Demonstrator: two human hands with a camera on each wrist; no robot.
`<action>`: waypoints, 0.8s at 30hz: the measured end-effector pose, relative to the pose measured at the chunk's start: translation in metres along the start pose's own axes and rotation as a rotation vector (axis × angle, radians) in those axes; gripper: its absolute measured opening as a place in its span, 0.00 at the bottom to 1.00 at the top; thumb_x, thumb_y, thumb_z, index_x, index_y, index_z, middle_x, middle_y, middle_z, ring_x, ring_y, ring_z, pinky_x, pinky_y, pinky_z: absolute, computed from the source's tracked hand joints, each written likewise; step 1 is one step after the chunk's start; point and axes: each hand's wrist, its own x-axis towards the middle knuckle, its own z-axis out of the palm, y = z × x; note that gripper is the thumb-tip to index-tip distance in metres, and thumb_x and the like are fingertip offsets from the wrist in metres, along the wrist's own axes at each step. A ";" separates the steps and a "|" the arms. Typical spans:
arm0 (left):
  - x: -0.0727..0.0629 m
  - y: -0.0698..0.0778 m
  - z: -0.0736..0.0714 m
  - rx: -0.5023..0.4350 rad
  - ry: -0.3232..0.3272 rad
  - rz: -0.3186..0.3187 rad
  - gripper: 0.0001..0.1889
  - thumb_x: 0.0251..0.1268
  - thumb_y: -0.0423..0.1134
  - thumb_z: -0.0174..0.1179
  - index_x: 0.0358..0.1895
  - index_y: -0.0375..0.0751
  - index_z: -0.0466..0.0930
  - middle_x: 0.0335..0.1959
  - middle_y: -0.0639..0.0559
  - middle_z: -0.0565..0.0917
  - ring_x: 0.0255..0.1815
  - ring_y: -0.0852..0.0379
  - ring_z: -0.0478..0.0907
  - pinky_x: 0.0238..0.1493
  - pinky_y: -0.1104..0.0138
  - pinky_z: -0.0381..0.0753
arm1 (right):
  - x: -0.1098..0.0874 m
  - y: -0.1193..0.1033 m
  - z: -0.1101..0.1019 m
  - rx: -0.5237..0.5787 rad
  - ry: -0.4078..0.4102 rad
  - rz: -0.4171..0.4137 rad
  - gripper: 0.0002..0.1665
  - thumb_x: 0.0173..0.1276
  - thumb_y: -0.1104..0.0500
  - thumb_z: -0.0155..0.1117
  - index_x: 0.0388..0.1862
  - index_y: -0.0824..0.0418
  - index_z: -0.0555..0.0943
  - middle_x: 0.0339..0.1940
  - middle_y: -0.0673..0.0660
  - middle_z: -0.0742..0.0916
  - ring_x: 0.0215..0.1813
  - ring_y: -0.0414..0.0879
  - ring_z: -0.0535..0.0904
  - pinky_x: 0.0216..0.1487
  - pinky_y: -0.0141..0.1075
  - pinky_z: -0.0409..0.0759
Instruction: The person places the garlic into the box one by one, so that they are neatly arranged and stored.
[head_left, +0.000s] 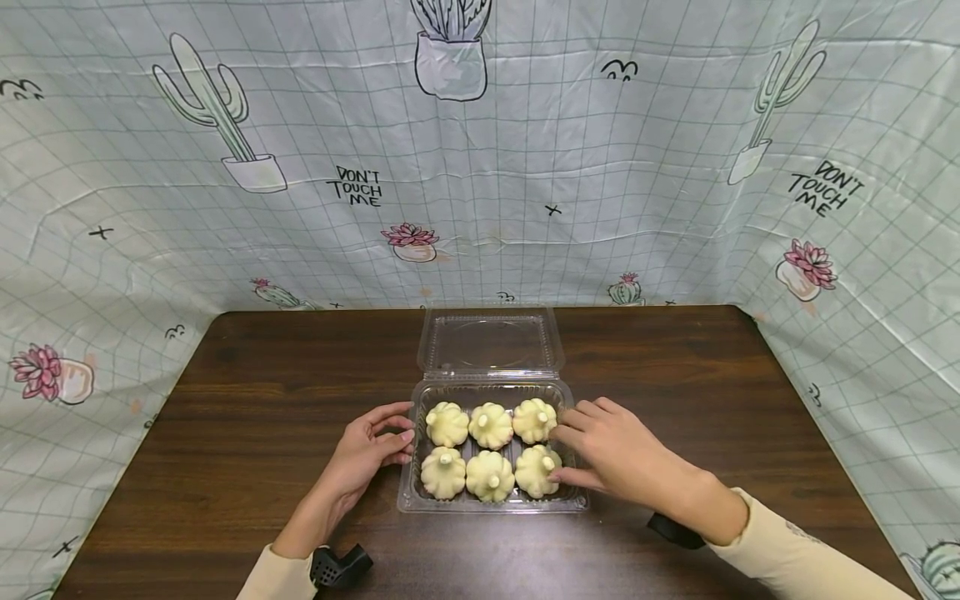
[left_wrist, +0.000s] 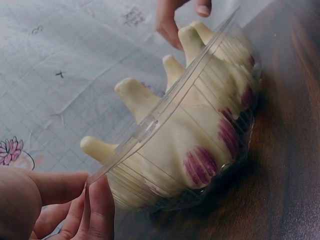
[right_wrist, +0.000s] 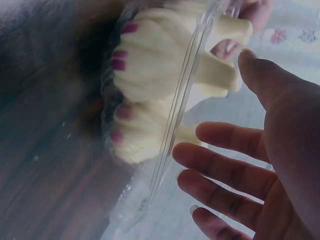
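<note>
A clear plastic clamshell container stands on the table with its lid folded back, away from me. Inside sit several pale garlic bulbs in two rows, stems pointing up. Purple-streaked bases show through the side wall in the left wrist view. My left hand pinches the container's left rim between thumb and fingers. At the right side, my right hand is spread over the rim, fingers apart and fairly straight, near the right-hand bulbs. No bulb is in its grasp in the right wrist view.
The dark wooden table extends to both sides of the container. A pale cloth printed with cacti hangs behind the table and along both sides. Black wrist cameras sit at both cuffs.
</note>
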 end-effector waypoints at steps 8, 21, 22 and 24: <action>0.000 0.000 -0.001 0.002 -0.007 0.006 0.27 0.77 0.23 0.57 0.75 0.25 0.66 0.49 0.45 0.79 0.35 0.63 0.84 0.40 0.71 0.89 | -0.008 0.012 -0.001 0.008 0.071 0.035 0.27 0.61 0.36 0.77 0.41 0.58 0.87 0.37 0.49 0.85 0.41 0.46 0.80 0.43 0.41 0.82; 0.000 0.002 0.000 0.009 0.001 -0.008 0.26 0.77 0.23 0.57 0.75 0.26 0.67 0.50 0.44 0.79 0.35 0.63 0.83 0.40 0.71 0.89 | -0.015 0.035 -0.001 0.019 0.034 0.193 0.30 0.70 0.37 0.71 0.53 0.61 0.88 0.47 0.55 0.88 0.48 0.53 0.85 0.50 0.48 0.85; 0.000 0.002 0.000 0.009 0.001 -0.009 0.26 0.77 0.23 0.57 0.75 0.26 0.67 0.50 0.44 0.79 0.35 0.63 0.83 0.40 0.71 0.89 | -0.015 0.037 0.000 0.017 0.032 0.207 0.30 0.69 0.37 0.72 0.54 0.61 0.87 0.48 0.55 0.89 0.49 0.54 0.85 0.50 0.49 0.85; -0.001 0.002 0.000 0.010 0.003 -0.010 0.27 0.77 0.23 0.57 0.75 0.26 0.67 0.50 0.44 0.79 0.35 0.62 0.83 0.40 0.71 0.89 | -0.016 0.041 0.003 0.020 0.031 0.232 0.32 0.68 0.39 0.74 0.57 0.62 0.86 0.51 0.57 0.89 0.51 0.56 0.85 0.52 0.50 0.85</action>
